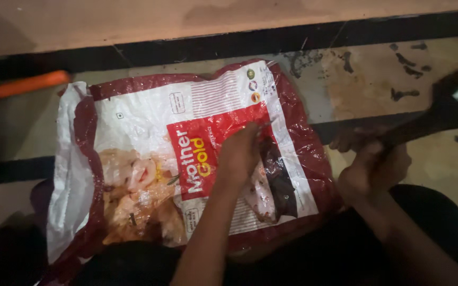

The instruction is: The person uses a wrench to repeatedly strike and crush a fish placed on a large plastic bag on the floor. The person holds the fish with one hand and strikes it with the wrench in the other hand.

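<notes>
Left hand: the left hand (238, 153) rests on the middle of the sack (186, 159), fingers drawn together at the tips around something small and thin; what it is cannot be told in the dim light.
Left grip: narrow, a pinch at the fingertips, pressed against the sack's red panel.
Right hand: the right hand (372, 167) is off the sack's right edge, above the floor (367, 85).
Right grip: wrapped tight around the handle of a dark tool (441, 114), which slants up and to the right; its far end is wide and blurred, so its exact kind cannot be told.
Sack: a large plastic woven sack, white with dark red borders and a red panel in the middle, lying flat and crinkled on the floor, with food pictured on its lower part.
Sack position: straight in front of the person, its lower edge over dark cloth at the person's lap.
Floor: pale stone with dark bands and dark smears at the upper right.
Orange object: a long orange thing (22, 85) lies on the floor at the upper left, apart from the sack, blurred.
</notes>
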